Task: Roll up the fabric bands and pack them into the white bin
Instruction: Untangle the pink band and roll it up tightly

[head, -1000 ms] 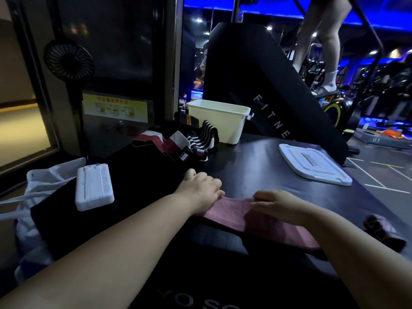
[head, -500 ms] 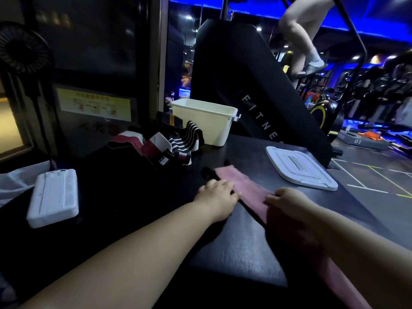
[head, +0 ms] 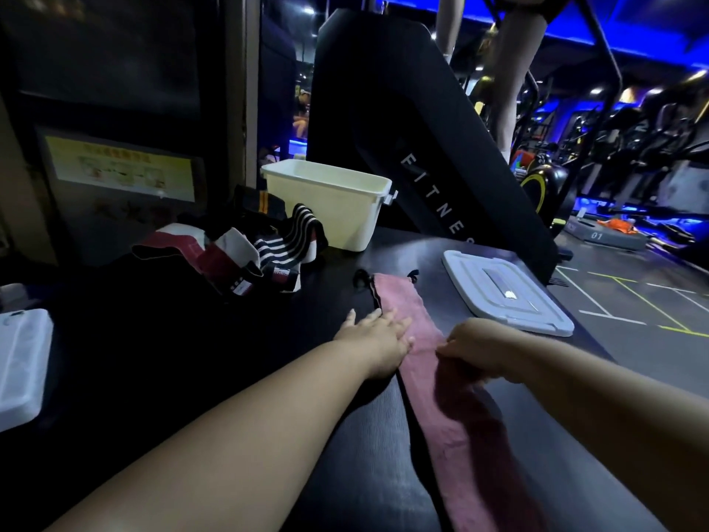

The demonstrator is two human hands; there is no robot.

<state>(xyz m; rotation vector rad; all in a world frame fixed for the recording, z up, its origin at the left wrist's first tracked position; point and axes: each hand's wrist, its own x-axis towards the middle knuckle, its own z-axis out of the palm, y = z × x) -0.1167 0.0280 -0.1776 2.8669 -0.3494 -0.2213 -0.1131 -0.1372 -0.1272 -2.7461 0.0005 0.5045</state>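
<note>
A long pink fabric band (head: 406, 312) lies stretched out on the black table (head: 498, 455), running from the middle toward the near right edge. My left hand (head: 378, 335) lies flat with straight fingers on the band's left side. My right hand (head: 475, 349) has curled fingers pinching the band just right of it. The white bin (head: 330, 209) stands open at the back of the table. A pile of striped, red and black bands (head: 249, 251) lies to its left.
The bin's white lid (head: 506, 297) lies flat on the table at the right. A white flat case (head: 19, 362) sits at the left edge. A black fitness machine (head: 422, 155) rises behind the bin, with a person's legs above it.
The band has been turned from lying across in front of me to running away from me lengthwise. My left hand has opened flat on it; the view shifted left.
</note>
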